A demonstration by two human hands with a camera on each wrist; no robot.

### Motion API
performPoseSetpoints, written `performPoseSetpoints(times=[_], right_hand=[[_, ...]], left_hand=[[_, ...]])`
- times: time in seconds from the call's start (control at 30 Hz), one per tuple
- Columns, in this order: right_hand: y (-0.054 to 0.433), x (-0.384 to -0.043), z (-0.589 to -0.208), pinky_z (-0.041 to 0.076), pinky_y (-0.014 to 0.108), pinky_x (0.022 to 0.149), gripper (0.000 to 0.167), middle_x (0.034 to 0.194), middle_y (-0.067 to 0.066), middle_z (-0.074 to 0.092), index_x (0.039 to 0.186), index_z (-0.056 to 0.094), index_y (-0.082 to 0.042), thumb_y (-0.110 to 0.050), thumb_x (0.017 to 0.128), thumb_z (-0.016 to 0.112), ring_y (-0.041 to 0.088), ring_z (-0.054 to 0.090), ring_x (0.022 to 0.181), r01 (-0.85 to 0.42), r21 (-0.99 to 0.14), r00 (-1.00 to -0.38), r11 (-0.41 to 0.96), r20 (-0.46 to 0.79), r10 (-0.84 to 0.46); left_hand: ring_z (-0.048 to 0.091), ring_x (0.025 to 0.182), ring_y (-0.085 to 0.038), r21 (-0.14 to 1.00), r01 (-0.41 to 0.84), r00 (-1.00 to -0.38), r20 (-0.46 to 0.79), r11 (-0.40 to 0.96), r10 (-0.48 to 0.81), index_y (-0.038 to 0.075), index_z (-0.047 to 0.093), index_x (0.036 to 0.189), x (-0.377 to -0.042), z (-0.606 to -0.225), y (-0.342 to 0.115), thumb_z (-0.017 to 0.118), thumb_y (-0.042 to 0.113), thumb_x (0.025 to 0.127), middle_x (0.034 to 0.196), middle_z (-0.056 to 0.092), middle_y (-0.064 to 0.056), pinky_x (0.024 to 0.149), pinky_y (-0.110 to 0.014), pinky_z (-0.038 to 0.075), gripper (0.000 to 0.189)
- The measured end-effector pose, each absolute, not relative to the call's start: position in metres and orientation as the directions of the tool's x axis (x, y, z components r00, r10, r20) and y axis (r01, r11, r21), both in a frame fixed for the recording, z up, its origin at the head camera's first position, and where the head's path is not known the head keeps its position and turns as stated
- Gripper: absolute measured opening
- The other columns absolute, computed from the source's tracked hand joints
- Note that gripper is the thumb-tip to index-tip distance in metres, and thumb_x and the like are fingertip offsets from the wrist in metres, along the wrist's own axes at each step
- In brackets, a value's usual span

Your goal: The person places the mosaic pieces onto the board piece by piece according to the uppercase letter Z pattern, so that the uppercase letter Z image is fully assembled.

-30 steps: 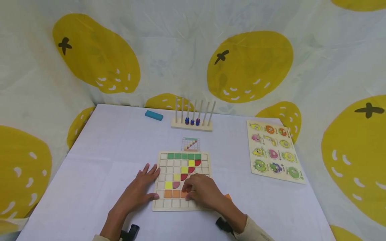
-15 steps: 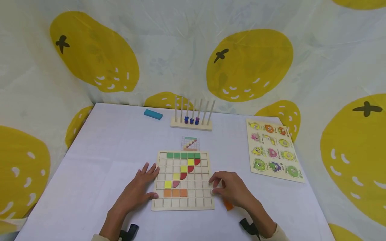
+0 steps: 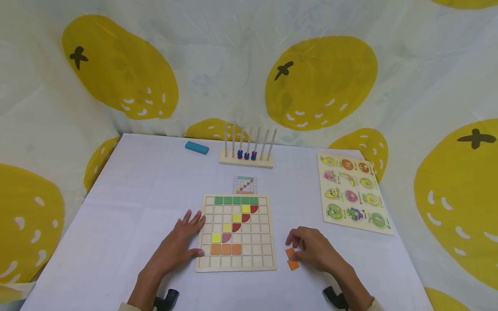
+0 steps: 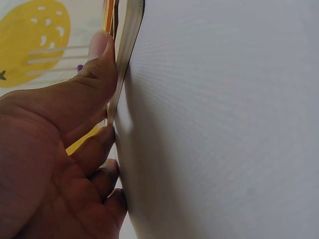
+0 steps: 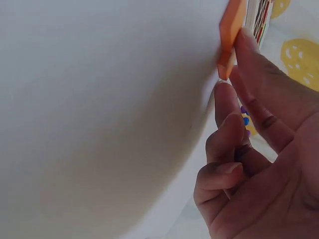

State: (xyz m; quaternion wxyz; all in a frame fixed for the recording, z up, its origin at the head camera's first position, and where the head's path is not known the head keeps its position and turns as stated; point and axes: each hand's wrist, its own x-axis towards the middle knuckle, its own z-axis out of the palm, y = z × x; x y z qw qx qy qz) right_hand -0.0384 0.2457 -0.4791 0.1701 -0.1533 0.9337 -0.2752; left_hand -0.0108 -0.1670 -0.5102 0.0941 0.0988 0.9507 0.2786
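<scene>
My left hand lies spread at the left edge of a wooden grid board, its thumb and fingertips touching the edge. Set in the board are a green row, a diagonal of yellow squares and red quarter-round tiles, one looking pinker, and three orange squares low down. Right of the board, two loose orange tiles lie on the white table. Over them is my right hand, fingers loosely bent; its thumb touches the farther orange tile, while the index fingertip looks apart from it.
Behind the board lies a small pattern card. Farther back stand a wooden peg rack with several blue and purple beads and a teal block. A fruit puzzle board lies at the right.
My right hand has left the third orange square on the board and moved right to the loose orange tiles. The left hand has stayed at the board's edge.
</scene>
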Motion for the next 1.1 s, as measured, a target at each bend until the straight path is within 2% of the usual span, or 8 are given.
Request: performPoseSetpoints(times=[0.13,0.37,0.63,0.87,1.1], right_hand=[[0.244,-0.041,-0.481,0.043,0.021,0.065,0.028,0.081,-0.009,0.063,0.088,0.072,-0.024,-0.015,0.076,0.095,0.007,0.052,0.074,-0.225,-0.578,-0.890,0.784,-0.205,-0.406],[0.235,-0.045,-0.486,0.043,0.021,0.065,0.029,0.079,-0.011,0.060,0.084,0.069,-0.026,-0.014,0.078,0.094,0.008,0.052,0.074,-0.210,-0.560,-0.906,0.802,-0.197,-0.374],[0.221,-0.047,-0.481,0.043,0.019,0.059,0.027,0.072,-0.016,0.057,0.080,0.069,-0.026,-0.017,0.080,0.094,0.006,0.050,0.066,-0.211,-0.585,-0.934,0.783,-0.117,-0.339],[0.188,-0.044,-0.473,0.043,0.019,0.057,0.025,0.073,-0.016,0.059,0.080,0.068,-0.028,-0.022,0.083,0.092,0.007,0.051,0.066,-0.198,-0.646,-0.931,0.737,-0.111,-0.347],[0.149,-0.044,-0.477,0.044,0.020,0.059,0.023,0.073,-0.016,0.059,0.081,0.069,-0.028,-0.025,0.084,0.092,0.005,0.052,0.066,-0.259,-0.633,-0.904,0.729,-0.107,-0.415]], left_hand=[[0.015,0.166,-0.038,0.550,0.135,-0.962,-0.126,0.824,0.242,0.014,0.040,0.164,-0.012,-0.511,-0.167,0.097,0.028,0.073,0.173,0.031,-0.006,0.134,-0.061,0.020,0.108],[0.015,0.166,-0.037,0.560,0.134,-0.960,-0.131,0.818,0.247,0.015,0.041,0.164,-0.011,-0.510,-0.167,0.097,0.028,0.074,0.173,0.031,-0.006,0.134,-0.060,0.020,0.107],[0.015,0.166,-0.038,0.556,0.135,-0.961,-0.129,0.820,0.245,0.014,0.040,0.164,-0.010,-0.509,-0.166,0.097,0.028,0.074,0.173,0.031,-0.006,0.134,-0.060,0.020,0.107],[0.015,0.167,-0.038,0.546,0.130,-0.962,-0.132,0.828,0.238,0.015,0.039,0.164,-0.010,-0.509,-0.167,0.097,0.028,0.074,0.174,0.030,-0.005,0.134,-0.059,0.020,0.108],[0.014,0.167,-0.038,0.555,0.126,-0.963,-0.132,0.822,0.236,0.015,0.040,0.164,-0.010,-0.509,-0.167,0.098,0.026,0.073,0.173,0.031,-0.006,0.134,-0.060,0.019,0.108]])
